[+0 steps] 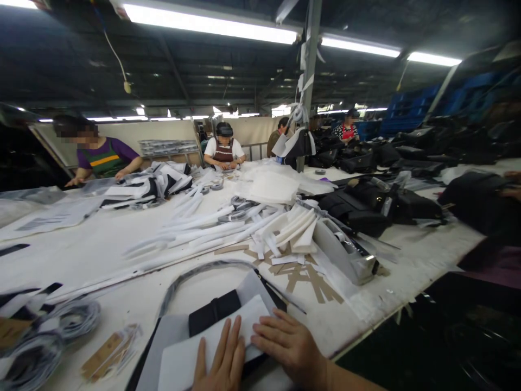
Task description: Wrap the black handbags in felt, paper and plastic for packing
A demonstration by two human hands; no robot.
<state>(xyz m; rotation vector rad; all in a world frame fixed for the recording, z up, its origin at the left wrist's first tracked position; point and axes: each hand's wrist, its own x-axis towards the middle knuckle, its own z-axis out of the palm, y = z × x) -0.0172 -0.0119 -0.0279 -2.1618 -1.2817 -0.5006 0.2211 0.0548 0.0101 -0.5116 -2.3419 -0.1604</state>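
Observation:
A black handbag (211, 312) lies on the white table in front of me, its wrapped handle (183, 278) arching away from me. Across the bag rests a white foam sheet (179, 359), with a greyish sheet (254, 289) showing behind it. My left hand (222, 355) lies flat on the foam sheet, fingers stretched out. At the sheet's right end my right hand (288, 345) rests with its fingers extended, touching the edge. Neither hand grips anything. Part of the bag is hidden beneath the sheet and my hands.
Coiled wrapped straps (77, 317) and tags (109, 353) lie at left. Ahead are white foam strips (211, 231), brown card strips (313, 279) and a grey plastic holder (345, 252). Black bags (354, 203) are piled at right. Several people work around the table; a metal post (311, 70) stands behind.

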